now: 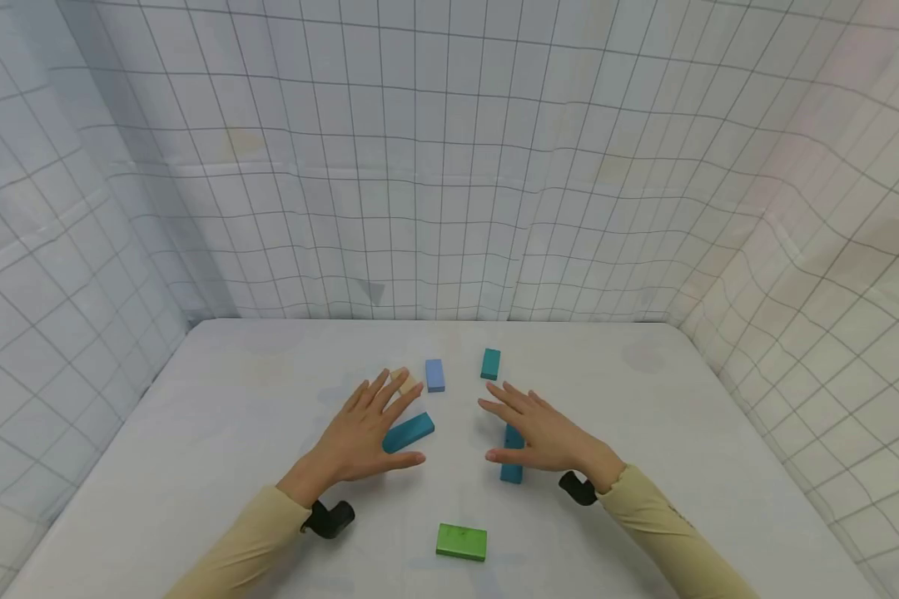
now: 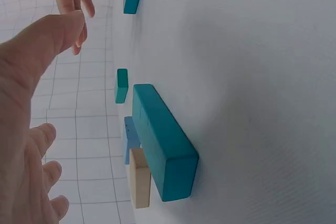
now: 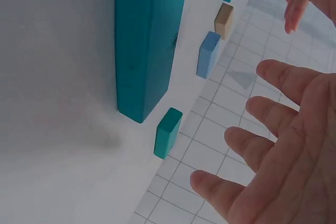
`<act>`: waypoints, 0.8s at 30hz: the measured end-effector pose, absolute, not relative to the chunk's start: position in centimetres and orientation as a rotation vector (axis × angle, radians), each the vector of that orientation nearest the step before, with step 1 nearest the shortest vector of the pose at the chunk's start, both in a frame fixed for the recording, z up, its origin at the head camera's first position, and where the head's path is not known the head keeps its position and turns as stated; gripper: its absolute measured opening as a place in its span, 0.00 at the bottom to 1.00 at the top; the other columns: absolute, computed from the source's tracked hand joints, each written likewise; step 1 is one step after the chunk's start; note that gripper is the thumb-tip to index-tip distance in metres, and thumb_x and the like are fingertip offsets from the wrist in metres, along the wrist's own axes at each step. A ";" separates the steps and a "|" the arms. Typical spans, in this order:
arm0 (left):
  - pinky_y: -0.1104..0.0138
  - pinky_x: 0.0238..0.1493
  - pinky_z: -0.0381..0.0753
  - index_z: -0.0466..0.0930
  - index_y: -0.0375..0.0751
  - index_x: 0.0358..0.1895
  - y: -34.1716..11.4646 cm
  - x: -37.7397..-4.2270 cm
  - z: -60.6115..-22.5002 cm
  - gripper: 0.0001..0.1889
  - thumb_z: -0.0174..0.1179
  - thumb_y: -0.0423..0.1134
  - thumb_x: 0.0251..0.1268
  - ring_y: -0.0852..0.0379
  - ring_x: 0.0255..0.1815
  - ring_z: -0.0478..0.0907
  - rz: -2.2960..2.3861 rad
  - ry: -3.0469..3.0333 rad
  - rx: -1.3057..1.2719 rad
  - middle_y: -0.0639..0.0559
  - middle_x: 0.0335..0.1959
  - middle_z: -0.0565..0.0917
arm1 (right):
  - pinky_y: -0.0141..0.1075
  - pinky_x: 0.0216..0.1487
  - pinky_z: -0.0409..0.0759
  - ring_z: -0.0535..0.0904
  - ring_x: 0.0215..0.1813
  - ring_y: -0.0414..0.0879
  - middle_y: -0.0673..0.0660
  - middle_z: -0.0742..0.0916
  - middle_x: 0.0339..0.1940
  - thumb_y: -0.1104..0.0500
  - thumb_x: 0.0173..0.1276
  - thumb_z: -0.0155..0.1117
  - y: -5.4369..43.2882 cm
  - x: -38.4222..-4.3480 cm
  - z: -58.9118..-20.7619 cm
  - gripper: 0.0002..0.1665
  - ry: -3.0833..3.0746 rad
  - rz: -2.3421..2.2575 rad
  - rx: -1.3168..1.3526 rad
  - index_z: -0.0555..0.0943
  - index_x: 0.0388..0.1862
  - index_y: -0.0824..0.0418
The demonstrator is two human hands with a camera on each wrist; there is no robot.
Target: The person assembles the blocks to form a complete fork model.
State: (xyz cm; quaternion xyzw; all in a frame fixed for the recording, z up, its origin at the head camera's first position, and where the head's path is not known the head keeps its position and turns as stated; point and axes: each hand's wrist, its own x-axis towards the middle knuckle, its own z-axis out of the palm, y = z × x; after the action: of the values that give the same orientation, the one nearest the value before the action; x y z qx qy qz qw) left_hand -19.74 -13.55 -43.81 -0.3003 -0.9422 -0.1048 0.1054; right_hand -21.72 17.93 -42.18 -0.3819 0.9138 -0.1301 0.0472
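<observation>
My left hand [image 1: 365, 435], fingers spread and holding nothing, hovers above a long blue block [image 1: 410, 433] that lies slanted on the table. Past its fingertips sits a beige block [image 1: 403, 380], partly covered by the fingers in the head view. My right hand [image 1: 543, 431] is spread out in the same way over a second long blue block [image 1: 512, 472], hiding much of it. In the right wrist view, this blue block [image 3: 149, 40] lies on the table apart from the fingers. Both palms face down with thumbs pointing inward.
A small light blue block [image 1: 435, 376] and a small teal block [image 1: 490, 364] lie farther back. Nearer the front lies a green block [image 1: 461, 542]. The white table [image 1: 270, 358] is enclosed by white curtains with a dark grid [image 1: 449, 166].
</observation>
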 end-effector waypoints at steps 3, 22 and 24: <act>0.46 0.66 0.52 0.55 0.47 0.74 -13.7 -19.7 -44.2 0.49 0.55 0.72 0.53 0.41 0.73 0.48 -0.378 -2.793 -0.890 0.42 0.74 0.54 | 0.53 0.68 0.53 0.51 0.74 0.51 0.53 0.58 0.76 0.30 0.65 0.52 18.2 -21.7 -42.3 0.45 2.768 -0.418 -1.163 0.62 0.73 0.53; 0.55 0.49 0.73 0.72 0.45 0.65 -12.9 -19.9 -45.7 0.37 0.62 0.62 0.56 0.49 0.54 0.71 -0.553 -2.960 -0.761 0.47 0.57 0.75 | 0.50 0.63 0.63 0.64 0.68 0.57 0.60 0.73 0.66 0.71 0.66 0.51 19.3 -21.6 -43.1 0.22 2.637 -0.458 -1.156 0.77 0.58 0.64; 0.55 0.49 0.73 0.72 0.43 0.65 -12.7 -19.9 -45.8 0.37 0.63 0.61 0.55 0.49 0.53 0.72 -0.572 -2.971 -0.746 0.46 0.56 0.75 | 0.49 0.63 0.64 0.64 0.69 0.56 0.60 0.73 0.66 0.71 0.66 0.50 19.4 -21.6 -43.3 0.22 2.630 -0.453 -1.155 0.77 0.58 0.63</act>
State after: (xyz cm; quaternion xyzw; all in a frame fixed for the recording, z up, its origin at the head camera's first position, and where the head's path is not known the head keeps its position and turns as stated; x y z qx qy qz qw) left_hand -19.90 -12.72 -45.84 -0.2394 -0.9533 -0.1836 0.0127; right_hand -21.59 19.45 -43.27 -0.3946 0.8982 -0.1548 0.1166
